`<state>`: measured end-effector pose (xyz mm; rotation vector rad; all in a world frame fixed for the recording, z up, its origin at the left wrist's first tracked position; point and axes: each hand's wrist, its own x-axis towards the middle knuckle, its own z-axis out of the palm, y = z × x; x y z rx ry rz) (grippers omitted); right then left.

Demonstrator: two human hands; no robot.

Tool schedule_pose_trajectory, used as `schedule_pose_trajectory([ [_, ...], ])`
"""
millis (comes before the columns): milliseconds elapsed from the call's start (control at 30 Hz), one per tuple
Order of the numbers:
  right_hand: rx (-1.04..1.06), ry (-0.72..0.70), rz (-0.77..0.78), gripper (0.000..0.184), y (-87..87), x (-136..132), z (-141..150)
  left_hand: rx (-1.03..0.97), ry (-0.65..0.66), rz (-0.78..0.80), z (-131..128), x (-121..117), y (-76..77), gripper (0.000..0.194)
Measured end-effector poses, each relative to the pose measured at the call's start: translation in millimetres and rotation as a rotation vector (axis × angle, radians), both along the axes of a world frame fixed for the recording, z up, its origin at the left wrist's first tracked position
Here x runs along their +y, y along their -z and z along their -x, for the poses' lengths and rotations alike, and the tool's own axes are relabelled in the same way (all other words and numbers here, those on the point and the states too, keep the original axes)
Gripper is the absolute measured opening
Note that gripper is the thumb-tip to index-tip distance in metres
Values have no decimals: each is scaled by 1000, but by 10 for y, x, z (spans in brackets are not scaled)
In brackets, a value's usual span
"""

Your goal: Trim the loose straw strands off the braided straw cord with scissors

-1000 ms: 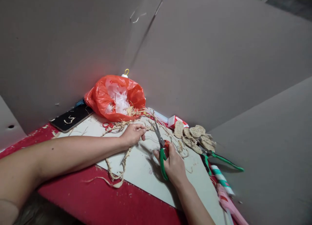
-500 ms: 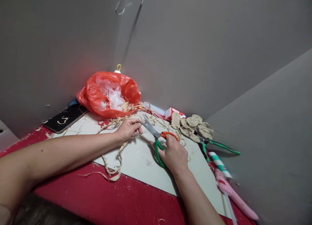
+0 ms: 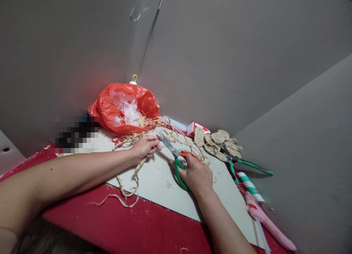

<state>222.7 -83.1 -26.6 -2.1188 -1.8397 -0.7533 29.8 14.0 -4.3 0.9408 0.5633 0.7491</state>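
Observation:
My left hand (image 3: pixel 145 147) is closed in a pinch on a braided straw cord (image 3: pixel 135 175) that trails back toward me over a pale board (image 3: pixel 159 190). My right hand (image 3: pixel 195 175) grips scissors (image 3: pixel 173 155) with a green and an orange handle. Their blades are slightly apart and point left, with the tips close to my left fingertips. Loose straw (image 3: pixel 165 128) lies tangled just beyond both hands.
A red plastic bag (image 3: pixel 125 107) with white scraps sits in the corner by grey walls. Woven straw discs (image 3: pixel 217 142), green-handled pliers (image 3: pixel 247 166), a striped tube (image 3: pixel 250 188) and a pink tool (image 3: pixel 268 224) lie right. Small red scissors (image 3: pixel 117 139) lie left on the red table (image 3: pixel 123 228).
The scissors swung from pointing away to pointing left, their tips now near my left fingers. The straw cord's near end shifted slightly on the board.

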Motion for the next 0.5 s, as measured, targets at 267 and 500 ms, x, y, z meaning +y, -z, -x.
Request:
schedule_pose_trajectory([
  [267,-36,14,21,46,-19,-8,49,19,6,9,30,16,-26,13],
  [500,27,45,36,49,24,3,64,13,-4,68,34,43,-15,8],
])
